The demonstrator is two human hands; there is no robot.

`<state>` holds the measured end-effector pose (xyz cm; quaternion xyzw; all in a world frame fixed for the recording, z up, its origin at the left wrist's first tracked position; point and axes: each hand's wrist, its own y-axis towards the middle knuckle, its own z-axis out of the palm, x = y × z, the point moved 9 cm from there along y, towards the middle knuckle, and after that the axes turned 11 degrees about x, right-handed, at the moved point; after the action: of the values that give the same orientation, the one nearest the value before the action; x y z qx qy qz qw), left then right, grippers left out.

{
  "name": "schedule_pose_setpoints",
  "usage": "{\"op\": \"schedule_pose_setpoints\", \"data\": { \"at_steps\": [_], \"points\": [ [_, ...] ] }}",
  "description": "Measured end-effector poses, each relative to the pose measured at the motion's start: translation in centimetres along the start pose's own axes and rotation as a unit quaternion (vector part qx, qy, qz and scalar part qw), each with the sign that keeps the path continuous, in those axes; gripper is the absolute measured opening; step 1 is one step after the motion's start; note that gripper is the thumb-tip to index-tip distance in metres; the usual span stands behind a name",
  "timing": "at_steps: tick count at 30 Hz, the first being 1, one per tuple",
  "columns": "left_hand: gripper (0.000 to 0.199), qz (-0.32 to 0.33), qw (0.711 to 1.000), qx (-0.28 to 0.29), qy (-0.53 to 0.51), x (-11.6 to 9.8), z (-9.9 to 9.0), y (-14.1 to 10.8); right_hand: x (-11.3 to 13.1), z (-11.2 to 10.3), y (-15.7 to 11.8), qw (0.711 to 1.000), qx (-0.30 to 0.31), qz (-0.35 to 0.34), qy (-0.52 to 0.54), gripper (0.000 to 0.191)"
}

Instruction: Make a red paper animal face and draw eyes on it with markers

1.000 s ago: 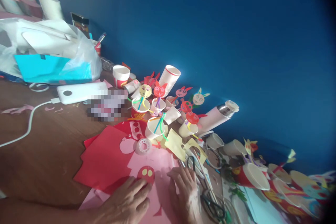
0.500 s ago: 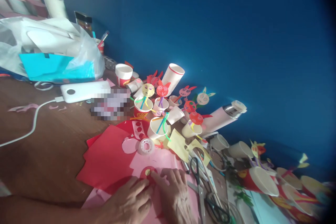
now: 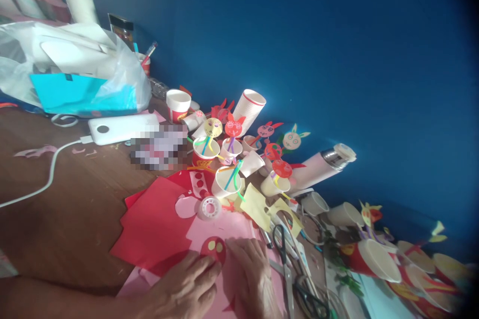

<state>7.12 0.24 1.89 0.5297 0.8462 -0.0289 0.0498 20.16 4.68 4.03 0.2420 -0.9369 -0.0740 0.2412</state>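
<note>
A red paper circle with two pale yellow ovals on it lies on pink paper. The fingers of my left hand are bent together over the circle's lower left edge and hold it down. My right hand rests on the pink paper just right of the circle, fingers stretched forward and holding nothing; its thumb side is near the circle's edge. Beneath my left hand and to its left lie red sheets. A small red paper point shows between my wrists.
Scissors lie close to my right hand. Ahead stand a white tape roll, a paper cup with straws and several paper animal heads on straws. A flask leans behind them. At left are a power bank and plastic bag.
My right index finger has drawn back from the red circle, and a second yellow oval now shows on it. My left hand stays on the circle's edge.
</note>
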Motion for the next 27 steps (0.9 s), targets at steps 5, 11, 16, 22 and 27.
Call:
{"op": "schedule_pose_setpoints", "data": {
  "at_steps": [5,11,16,22,27],
  "points": [
    [0.047,-0.014,1.0,0.021,-0.015,0.3,-1.9,0.9,0.6,0.1,0.1,0.996,-0.013,-0.017,-0.092,0.031],
    [0.042,-0.003,0.998,0.064,-0.028,0.3,-3.1,2.0,0.5,0.8,0.2,0.993,-0.032,-0.019,-0.11,0.019],
    [0.038,-0.018,0.998,0.041,-0.047,0.6,-2.5,1.7,0.7,0.0,0.2,0.998,-0.032,-0.039,-0.049,0.036],
    [0.035,-0.026,0.999,-0.02,0.002,0.5,-3.9,1.6,0.7,1.5,0.4,0.99,-0.066,-0.017,-0.127,0.019],
    [0.035,-0.012,0.999,-0.032,0.009,0.5,-3.6,1.7,0.5,1.8,0.3,0.994,-0.038,-0.026,-0.098,0.021]
  ]
}}
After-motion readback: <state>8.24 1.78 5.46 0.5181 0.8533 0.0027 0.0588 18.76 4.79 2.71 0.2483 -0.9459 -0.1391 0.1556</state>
